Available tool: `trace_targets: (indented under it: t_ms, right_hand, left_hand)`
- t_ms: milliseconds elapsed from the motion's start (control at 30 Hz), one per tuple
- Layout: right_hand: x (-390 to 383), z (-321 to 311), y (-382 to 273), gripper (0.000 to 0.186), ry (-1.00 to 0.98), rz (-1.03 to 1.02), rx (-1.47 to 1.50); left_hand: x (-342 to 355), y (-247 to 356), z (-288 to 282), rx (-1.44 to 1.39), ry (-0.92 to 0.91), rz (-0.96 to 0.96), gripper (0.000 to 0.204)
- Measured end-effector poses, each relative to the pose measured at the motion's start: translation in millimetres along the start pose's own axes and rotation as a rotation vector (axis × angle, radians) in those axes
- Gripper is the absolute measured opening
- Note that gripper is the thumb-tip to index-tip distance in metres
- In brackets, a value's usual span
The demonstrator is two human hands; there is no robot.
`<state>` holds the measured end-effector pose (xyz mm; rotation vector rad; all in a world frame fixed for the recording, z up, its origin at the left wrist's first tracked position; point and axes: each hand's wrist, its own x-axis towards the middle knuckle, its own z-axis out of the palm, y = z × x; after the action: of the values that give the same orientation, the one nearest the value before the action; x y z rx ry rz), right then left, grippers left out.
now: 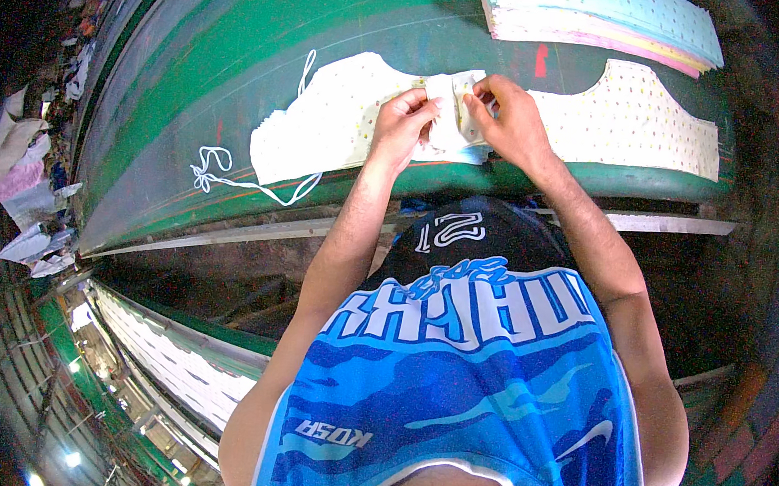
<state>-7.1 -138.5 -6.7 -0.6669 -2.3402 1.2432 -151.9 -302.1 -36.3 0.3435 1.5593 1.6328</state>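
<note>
Pinching small white fabric piece (pixel 448 112) between left hand (pixel 405 118) and right hand (pixel 507 116), fingers closed on it, over table (pixel 193 76) edge. Cut stack (pixel 326 121) beneath; many pieces apparently left.

Garment workshop — green cutting table (pixel 237 97), stacked cut fabric pieces (pixel 604 19), floor scraps (pixel 24 172).

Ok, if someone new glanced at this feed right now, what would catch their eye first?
Probably the two hands meeting at the middle of the green table: the left hand and right hand pinch a small white dotted fabric piece between them. Next, the flat stacks of cut white fabric spread either side of it, with a pastel stack at the far edge and a loose white cord to the left.
</note>
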Motion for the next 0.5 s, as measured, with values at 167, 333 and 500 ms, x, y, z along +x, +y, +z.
trace_targets:
  t_ms: [167,333,500]
  right_hand:
    - [-3.8,3.0,3.3,0.021,-0.105,0.243,0.293]
    - [-0.6,-0.6,8.6,0.018,-0.197,-0.167,0.139]
    - [-0.4,-26.4,-23.5,0.025,-0.297,-0.083,0.12]
  left_hand:
    - [-5.3,6.4,7.1,0.003,0.004,0.019,0.01]
    - [-3.4,-5.2,-2.0,-0.15,0.003,0.076,0.017]
    - [-14.7,7.0,-17.7,-0.569,-0.071,0.139,0.033]
